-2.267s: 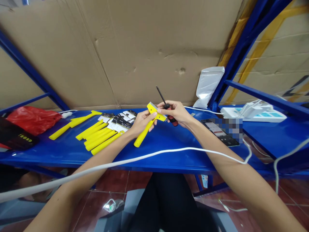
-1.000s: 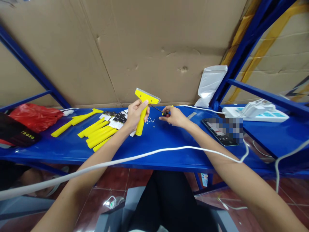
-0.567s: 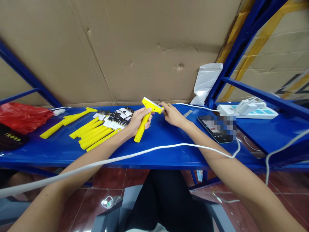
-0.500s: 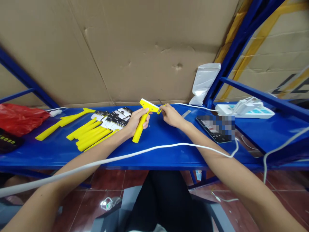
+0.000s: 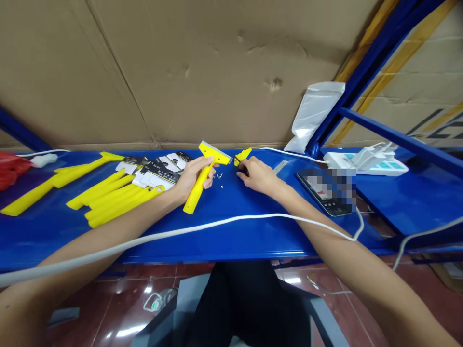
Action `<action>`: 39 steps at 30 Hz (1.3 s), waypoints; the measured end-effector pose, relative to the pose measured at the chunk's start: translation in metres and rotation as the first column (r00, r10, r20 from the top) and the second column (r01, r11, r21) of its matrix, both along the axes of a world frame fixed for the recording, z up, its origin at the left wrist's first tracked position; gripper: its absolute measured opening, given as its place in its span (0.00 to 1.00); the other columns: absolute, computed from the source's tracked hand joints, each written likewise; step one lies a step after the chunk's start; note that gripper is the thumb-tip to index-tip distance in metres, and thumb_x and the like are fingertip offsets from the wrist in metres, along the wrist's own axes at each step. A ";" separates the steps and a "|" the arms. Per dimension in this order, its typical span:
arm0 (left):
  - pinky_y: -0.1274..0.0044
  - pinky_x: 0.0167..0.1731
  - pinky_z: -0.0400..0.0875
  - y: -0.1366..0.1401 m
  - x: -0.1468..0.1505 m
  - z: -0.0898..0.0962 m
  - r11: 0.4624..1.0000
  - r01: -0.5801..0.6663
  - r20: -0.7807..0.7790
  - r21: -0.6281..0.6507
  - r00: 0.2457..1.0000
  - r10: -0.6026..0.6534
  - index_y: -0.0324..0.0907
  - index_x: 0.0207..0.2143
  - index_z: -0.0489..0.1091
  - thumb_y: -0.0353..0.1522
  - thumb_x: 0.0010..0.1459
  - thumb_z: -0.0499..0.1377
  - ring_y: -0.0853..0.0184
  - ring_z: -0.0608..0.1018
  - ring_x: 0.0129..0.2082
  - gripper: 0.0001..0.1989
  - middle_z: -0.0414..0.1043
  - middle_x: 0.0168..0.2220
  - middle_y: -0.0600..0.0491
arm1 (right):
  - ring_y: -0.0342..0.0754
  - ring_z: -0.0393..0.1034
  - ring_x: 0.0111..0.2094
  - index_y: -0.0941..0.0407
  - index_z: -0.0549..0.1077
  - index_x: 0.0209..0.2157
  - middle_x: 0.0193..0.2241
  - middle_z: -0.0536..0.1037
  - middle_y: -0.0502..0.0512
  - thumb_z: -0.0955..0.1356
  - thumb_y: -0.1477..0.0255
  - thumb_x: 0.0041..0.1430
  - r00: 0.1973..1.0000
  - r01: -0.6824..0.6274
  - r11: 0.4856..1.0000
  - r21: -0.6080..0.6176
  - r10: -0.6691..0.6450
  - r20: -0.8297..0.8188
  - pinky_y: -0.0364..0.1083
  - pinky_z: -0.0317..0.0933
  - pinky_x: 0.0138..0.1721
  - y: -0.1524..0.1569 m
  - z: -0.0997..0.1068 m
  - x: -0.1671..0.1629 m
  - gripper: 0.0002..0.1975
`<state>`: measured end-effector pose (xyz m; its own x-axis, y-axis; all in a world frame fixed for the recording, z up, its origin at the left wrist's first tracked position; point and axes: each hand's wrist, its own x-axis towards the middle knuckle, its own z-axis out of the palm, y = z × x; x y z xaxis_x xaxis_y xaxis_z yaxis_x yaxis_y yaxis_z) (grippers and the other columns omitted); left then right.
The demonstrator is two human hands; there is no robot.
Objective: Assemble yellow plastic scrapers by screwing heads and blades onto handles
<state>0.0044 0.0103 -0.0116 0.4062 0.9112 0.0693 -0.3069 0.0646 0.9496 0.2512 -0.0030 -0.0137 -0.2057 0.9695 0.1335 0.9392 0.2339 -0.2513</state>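
Note:
My left hand (image 5: 195, 178) is closed round a yellow scraper (image 5: 200, 189), its T-shaped head tilted up with a pale strip along the top edge. My right hand (image 5: 258, 174) is low over the blue table, fingers bent and pinched together. Right at its fingertips is a small yellow and black piece (image 5: 244, 154); what the fingers grip is hidden. Between the hands lie several tiny metal parts (image 5: 219, 176). Left of my left hand are several yellow handles (image 5: 119, 200) and black and white printed cards (image 5: 159, 174).
A white cable (image 5: 235, 221) stretches across in front of my forearms to a phone (image 5: 323, 193) on the right. Behind it sits a white power strip (image 5: 383, 166) with plugs. A white plastic bag (image 5: 314, 113) leans by the blue post. Cardboard (image 5: 217, 72) closes off the back.
My right hand has come away from the scraper's head, and the thin tool seen at its fingers no longer shows. The scraper and my left hand have shifted left in view.

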 end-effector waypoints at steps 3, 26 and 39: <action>0.78 0.17 0.63 -0.005 0.001 0.000 1.000 -0.005 -0.010 -0.011 1.000 0.004 0.36 0.40 0.76 0.45 0.60 0.75 0.74 0.69 0.15 0.22 0.72 0.24 0.57 | 0.66 0.78 0.56 0.56 0.79 0.58 0.58 0.78 0.70 0.69 0.62 0.77 1.000 0.018 1.000 -0.001 -0.018 0.005 0.61 0.74 0.56 -0.003 0.000 -0.003 0.17; 0.77 0.18 0.64 -0.018 0.004 0.006 0.999 -0.015 -0.071 0.047 0.997 0.019 0.41 0.34 0.71 0.43 0.60 0.74 0.71 0.71 0.15 0.19 0.74 0.23 0.54 | 0.57 0.81 0.52 0.54 0.89 0.47 0.49 0.87 0.61 0.72 0.76 0.75 0.871 -0.472 0.873 0.119 0.483 -0.090 0.54 0.71 0.55 -0.020 0.000 -0.030 0.10; 0.78 0.16 0.62 -0.020 0.004 0.001 0.999 -0.010 -0.084 0.051 0.996 0.014 0.39 0.39 0.76 0.46 0.61 0.73 0.73 0.70 0.15 0.20 0.74 0.23 0.55 | 0.52 0.80 0.45 0.54 0.80 0.40 0.43 0.86 0.55 0.73 0.76 0.73 0.917 -0.382 0.924 -0.028 0.375 -0.136 0.49 0.69 0.48 -0.018 0.010 -0.021 0.05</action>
<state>0.0080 -0.0098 -0.0101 0.4014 0.9123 0.0808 -0.2257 0.0130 0.9741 0.2300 -0.0214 -0.0041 -0.5439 0.8285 0.1333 0.7429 0.5492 -0.3827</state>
